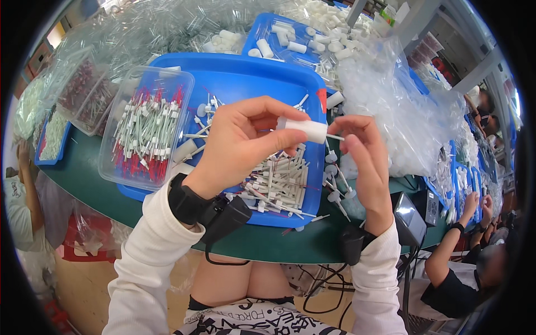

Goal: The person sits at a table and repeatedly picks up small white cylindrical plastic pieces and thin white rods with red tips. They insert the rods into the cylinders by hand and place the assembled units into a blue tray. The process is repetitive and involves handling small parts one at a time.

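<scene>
My left hand (237, 139) is closed around a white plastic cylinder (314, 132), held sideways above the blue tray (240, 66). A thin white rod (335, 137) sticks out of the cylinder's right end. The thumb and fingers of my right hand (365, 167) pinch the rod's outer tip. Below the hands, many loose white sticks (273, 187) lie in the tray, some with reddish threads. Several white rods with round discs (335, 173) lie by the tray's right edge. Left of my left hand, a clear plastic box (106, 167) holds white and red-tipped sticks (146, 131).
Behind, a second blue tray (254, 30) holds white cylinders (296, 47). Clear plastic bags (385, 106) crowd the right, with a black device (410, 218) near the green table's (268, 245) edge. Other people (458, 279) work at the right; another person (25, 195) is at the left.
</scene>
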`<act>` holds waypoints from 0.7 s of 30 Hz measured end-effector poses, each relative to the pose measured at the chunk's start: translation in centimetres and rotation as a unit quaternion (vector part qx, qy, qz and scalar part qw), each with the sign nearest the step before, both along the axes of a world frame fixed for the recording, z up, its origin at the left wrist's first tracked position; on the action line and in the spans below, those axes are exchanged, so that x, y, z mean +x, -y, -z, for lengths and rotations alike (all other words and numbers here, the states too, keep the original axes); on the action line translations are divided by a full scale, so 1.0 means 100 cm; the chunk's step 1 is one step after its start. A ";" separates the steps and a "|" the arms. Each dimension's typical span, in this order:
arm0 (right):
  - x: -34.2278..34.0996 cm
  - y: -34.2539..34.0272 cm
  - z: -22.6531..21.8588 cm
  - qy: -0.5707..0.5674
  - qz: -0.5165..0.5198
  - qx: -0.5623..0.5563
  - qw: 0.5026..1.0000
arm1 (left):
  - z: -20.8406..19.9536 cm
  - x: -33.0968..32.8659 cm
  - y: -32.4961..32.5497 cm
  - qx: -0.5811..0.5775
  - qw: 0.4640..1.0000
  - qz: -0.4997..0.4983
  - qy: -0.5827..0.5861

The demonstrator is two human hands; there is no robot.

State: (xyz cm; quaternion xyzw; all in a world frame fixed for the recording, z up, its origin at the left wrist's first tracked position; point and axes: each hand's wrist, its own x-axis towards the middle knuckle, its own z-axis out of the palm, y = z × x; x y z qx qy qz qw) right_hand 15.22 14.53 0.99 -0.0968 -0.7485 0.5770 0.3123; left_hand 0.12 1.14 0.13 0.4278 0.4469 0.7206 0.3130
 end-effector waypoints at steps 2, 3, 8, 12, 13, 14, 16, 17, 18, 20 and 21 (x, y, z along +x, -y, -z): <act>0.001 -0.005 0.002 -0.008 0.012 0.099 0.995 | 0.000 -0.002 0.001 -0.012 1.000 -0.014 0.001; 0.000 -0.007 0.004 -0.011 0.017 0.147 0.989 | 0.000 -0.003 0.001 -0.015 1.000 -0.023 0.005; -0.003 -0.009 0.006 -0.049 0.040 0.195 0.979 | -0.001 0.000 -0.001 -0.024 0.999 -0.040 0.017; -0.009 -0.003 0.008 -0.057 0.042 0.240 0.968 | 0.004 0.004 -0.001 -0.015 0.999 -0.032 -0.008; -0.010 -0.002 0.010 -0.061 0.045 0.228 0.971 | 0.005 0.005 -0.002 -0.013 0.999 -0.032 -0.003; -0.011 -0.001 0.012 -0.066 0.047 0.216 0.973 | 0.005 0.005 -0.002 -0.012 0.999 -0.032 0.002; -0.012 0.002 0.014 -0.078 0.059 0.194 0.976 | 0.003 0.005 -0.001 -0.026 0.999 -0.022 0.003; -0.011 0.003 0.014 -0.086 0.067 0.183 0.977 | 0.002 0.004 -0.001 -0.033 0.999 -0.017 0.003; -0.011 0.004 0.016 -0.095 0.073 0.170 0.978 | 0.001 0.003 0.000 -0.046 0.999 -0.005 0.001; -0.010 0.006 0.015 -0.084 0.067 0.214 0.971 | -0.002 -0.001 0.003 -0.071 0.997 0.018 -0.004; -0.009 0.005 0.014 -0.078 0.066 0.237 0.966 | -0.003 -0.002 0.003 -0.093 0.995 0.029 -0.007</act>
